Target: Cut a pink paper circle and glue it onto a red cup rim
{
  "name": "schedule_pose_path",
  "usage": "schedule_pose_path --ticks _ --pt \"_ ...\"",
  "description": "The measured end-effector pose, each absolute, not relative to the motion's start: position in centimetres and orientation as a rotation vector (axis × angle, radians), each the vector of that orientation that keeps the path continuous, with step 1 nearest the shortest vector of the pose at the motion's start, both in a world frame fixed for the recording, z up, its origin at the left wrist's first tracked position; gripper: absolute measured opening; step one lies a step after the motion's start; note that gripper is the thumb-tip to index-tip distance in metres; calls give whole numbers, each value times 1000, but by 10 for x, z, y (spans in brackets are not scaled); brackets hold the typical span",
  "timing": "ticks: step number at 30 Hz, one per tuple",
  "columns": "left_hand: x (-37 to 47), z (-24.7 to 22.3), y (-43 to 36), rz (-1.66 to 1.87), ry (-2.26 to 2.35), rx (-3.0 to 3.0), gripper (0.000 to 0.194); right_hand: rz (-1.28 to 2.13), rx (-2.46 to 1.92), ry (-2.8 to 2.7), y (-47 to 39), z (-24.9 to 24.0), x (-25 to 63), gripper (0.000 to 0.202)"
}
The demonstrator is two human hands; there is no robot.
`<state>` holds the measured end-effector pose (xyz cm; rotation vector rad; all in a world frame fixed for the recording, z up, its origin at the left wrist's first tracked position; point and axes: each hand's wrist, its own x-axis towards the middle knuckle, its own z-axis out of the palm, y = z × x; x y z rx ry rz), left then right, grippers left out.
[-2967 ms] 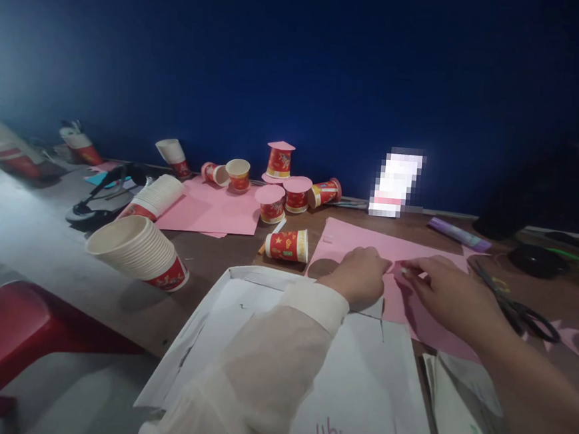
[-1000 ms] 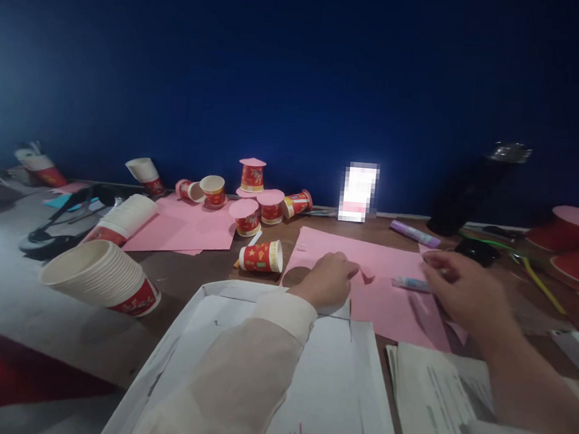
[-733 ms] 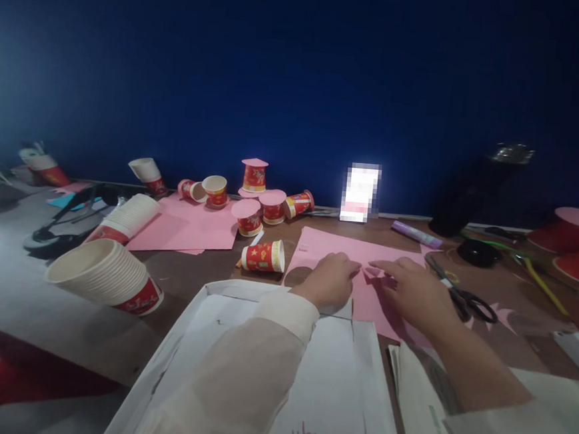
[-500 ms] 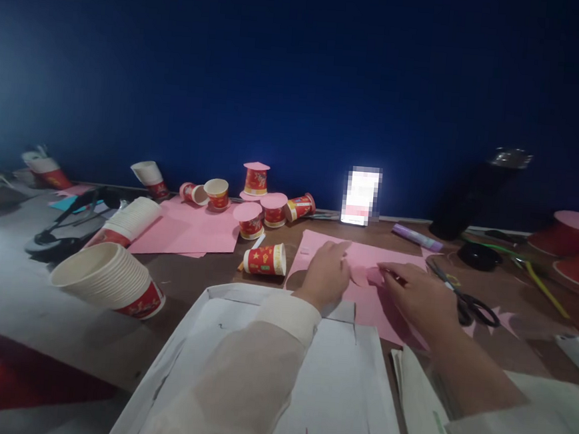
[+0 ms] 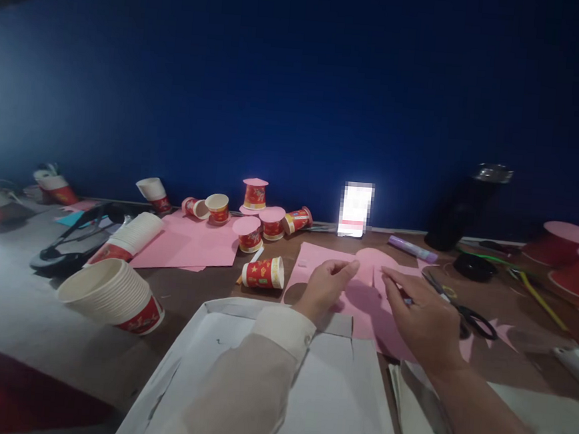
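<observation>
Between my hands, a round piece of pink paper (image 5: 367, 262) is raised above a pink sheet (image 5: 310, 265) on the brown table. My left hand (image 5: 328, 285) pinches its left side between thumb and fingers. At the right side, the fingertips of my right hand (image 5: 419, 314) are closed on the paper. Something small and dark, perhaps a pen (image 5: 406, 297), shows among the right fingers; I cannot make it out fully. A red paper cup (image 5: 265, 272) lies on its side left of the sheet. Black-handled scissors (image 5: 476, 322) lie just past my right hand.
A white box lid (image 5: 341, 381) is under my left forearm. Stacked paper cups (image 5: 113, 290) lean at left. Pink-topped red cups (image 5: 272, 224) stand behind. Farther right are a lit phone (image 5: 355, 210), a purple tube (image 5: 412, 249), black tape (image 5: 473, 265) and a dark bottle (image 5: 452, 216).
The round pink paper has come up off the sheet and now shows more of its face. My left fingers have closed into a pinch. The view has tilted slightly upward.
</observation>
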<state>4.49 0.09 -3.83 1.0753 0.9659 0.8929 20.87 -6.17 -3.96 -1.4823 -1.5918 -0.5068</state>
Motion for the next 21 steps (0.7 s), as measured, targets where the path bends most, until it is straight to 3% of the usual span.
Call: schedule_pose_path --ticks 6,11,21 --pt "47 -44 9 937 885 1023 44 -110 -1472 -1545 -69 -37 196 27" --pt "48 -50 14 1025 896 988 42 589 -1464 -1032 -67 -32 197 56" --pt "47 -46 6 985 864 1092 37 956 -1461 -892 -56 -42 204 39"
